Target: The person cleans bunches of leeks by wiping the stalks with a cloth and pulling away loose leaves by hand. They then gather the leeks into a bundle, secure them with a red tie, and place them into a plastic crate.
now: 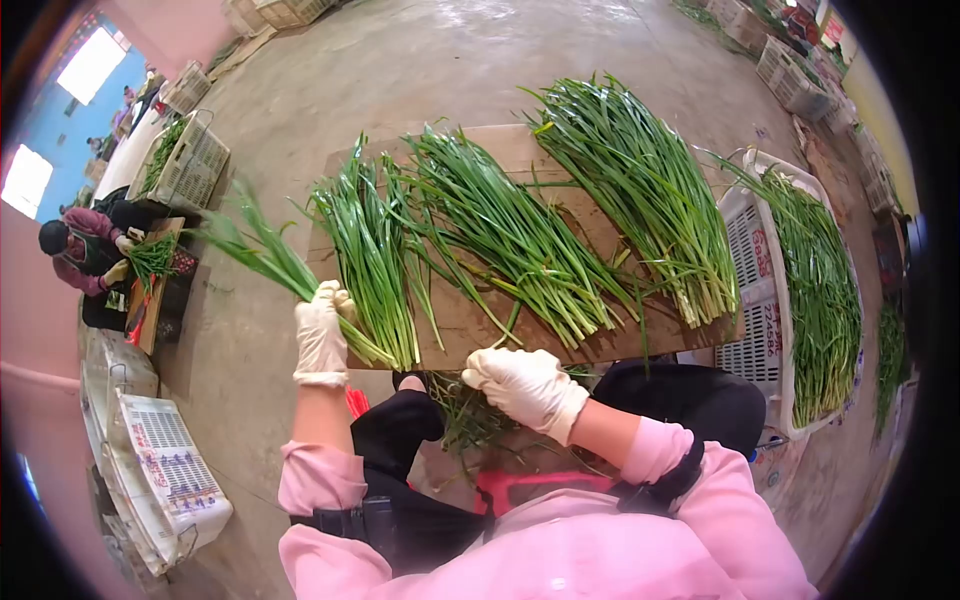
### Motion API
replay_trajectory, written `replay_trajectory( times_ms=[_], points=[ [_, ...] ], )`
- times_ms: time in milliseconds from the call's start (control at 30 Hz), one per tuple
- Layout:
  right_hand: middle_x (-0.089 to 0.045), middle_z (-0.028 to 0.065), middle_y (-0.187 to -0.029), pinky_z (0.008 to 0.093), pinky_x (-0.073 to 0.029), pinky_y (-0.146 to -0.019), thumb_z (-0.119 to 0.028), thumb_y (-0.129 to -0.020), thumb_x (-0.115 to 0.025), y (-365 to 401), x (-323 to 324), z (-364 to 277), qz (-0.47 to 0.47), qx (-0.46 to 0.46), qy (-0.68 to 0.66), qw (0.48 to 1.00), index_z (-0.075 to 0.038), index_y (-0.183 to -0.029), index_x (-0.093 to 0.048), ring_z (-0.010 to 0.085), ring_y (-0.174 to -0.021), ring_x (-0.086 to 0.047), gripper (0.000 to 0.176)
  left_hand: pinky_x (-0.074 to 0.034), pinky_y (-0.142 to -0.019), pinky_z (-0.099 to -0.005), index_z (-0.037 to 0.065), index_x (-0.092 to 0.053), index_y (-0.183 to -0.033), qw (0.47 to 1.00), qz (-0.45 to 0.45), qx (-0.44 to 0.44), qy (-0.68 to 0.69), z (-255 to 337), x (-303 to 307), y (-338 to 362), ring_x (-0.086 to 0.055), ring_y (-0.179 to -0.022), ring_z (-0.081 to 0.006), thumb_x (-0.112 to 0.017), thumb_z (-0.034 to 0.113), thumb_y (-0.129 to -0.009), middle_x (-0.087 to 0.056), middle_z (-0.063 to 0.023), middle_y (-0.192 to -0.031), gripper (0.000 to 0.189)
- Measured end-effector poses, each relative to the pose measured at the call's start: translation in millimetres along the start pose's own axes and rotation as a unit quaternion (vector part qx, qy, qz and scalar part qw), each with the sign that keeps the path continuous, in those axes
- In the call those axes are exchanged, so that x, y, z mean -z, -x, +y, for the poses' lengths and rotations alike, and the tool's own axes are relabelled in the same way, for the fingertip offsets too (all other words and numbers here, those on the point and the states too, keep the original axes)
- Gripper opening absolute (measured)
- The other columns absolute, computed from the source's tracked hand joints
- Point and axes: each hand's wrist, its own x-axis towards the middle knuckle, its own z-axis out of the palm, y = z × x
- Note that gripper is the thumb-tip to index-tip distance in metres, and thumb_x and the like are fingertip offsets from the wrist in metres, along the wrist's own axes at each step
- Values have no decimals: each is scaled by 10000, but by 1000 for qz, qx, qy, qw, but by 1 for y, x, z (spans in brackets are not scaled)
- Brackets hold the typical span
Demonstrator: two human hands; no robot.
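Three piles of long green stalks lie on a brown board: a left pile [370, 260], a middle pile [510, 235] and a larger right pile [640, 180]. My left hand [322, 335], in a pale glove, is closed round a small bunch of green stalks [262, 250] beside the left pile; its leaves point up and left and look blurred. My right hand [528, 390], also gloved, is closed just off the board's near edge, below the middle pile. What its fingers pinch, if anything, is too small to make out.
A white crate [755, 290] full of green stalks stands at the right. Loose stalks [470, 415] lie below the board [455, 345]. At the left are stacked white crates [175, 460], a filled crate [190, 165] and a seated person [85, 250] handling greens.
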Motion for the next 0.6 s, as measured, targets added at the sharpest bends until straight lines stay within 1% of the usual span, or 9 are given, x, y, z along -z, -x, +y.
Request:
replay_trajectory(
  times_ms=[33,67,100,167,233,333,433,500,600],
  points=[
    [-673,152,-819,472,-524,-632,-260,-939,-607,0,4,2,75,40,-17,996,-106,-931,-597,355,-744,-684,155,-446,-523,-304,-18,-657,-953,996,-11,-17,-89,-18,4,-19,-498,-534,-120,-699,201,-914,-598,-10,-704,227],
    [-661,142,-809,463,-515,-610,-246,-929,-618,-4,14,3,106,19,27,994,-112,-915,-589,342,-734,-680,137,-490,-581,-314,-66,-652,-1009,985,54,-128,-101,-47,-11,-28,-568,-600,-162,-744,258,-889,-654,-45,-774,358],
    [-649,131,-799,454,-506,-588,-232,-919,-630,-8,25,1,135,0,70,988,-119,-898,-582,329,-723,-676,124,-538,-750,-375,-94,-611,-1141,979,14,-153,-132,-62,-8,-43,-664,-826,-261,-763,346,-875,-695,-168,-992,537],
    [-633,110,-771,443,-487,-563,-274,-894,-664,-13,29,11,164,-16,122,979,-122,-857,-567,320,-696,-659,184,-494,-951,-432,-107,-526,-1290,922,109,-173,-328,-62,-20,-42,-633,-1080,-369,-764,411,-866,-619,-292,-1228,711],
    [-638,108,-775,447,-475,-564,-301,-884,-676,-21,30,20,140,-36,141,979,-117,-868,-574,323,-685,-653,211,-418,-1058,-479,-115,-418,-1396,911,100,-239,-322,-54,-30,-22,-541,-1225,-460,-742,446,-879,-513,-358,-1352,829],
    [-616,140,-766,457,-475,-582,-295,-877,-683,-36,20,24,112,-51,172,977,-105,-823,-608,351,-729,-644,211,-473,-977,-466,-90,-373,-1447,904,44,-256,-339,-42,-40,-2,-604,-1149,-443,-667,428,-937,-593,-333,-1253,784],
    [-648,163,-803,458,-480,-586,-271,-865,-669,-53,16,21,48,-135,72,987,-88,-764,-651,345,-728,-671,209,-492,-949,-432,-87,-357,-1464,926,-44,-259,-272,-45,-35,-9,-638,-1124,-399,-633,368,-971,-625,-321,-1227,725],
    [-648,199,-817,470,-501,-631,-260,-866,-651,-51,23,16,101,-83,167,977,-66,-753,-672,373,-741,-661,226,-488,-961,-427,-93,-342,-1470,915,7,-272,-298,-54,-27,-16,-628,-1134,-418,-625,387,-974,-622,-327,-1229,747],
    [-644,167,-832,417,-514,-660,-224,-895,-646,-41,27,26,191,-69,-39,978,-61,-770,-650,319,-694,-623,206,-407,-1079,-452,-95,-334,-1474,908,20,-254,-334,-38,-18,0,-527,-1265,-456,-604,458,-970,-524,-348,-1364,796]
  ],
)
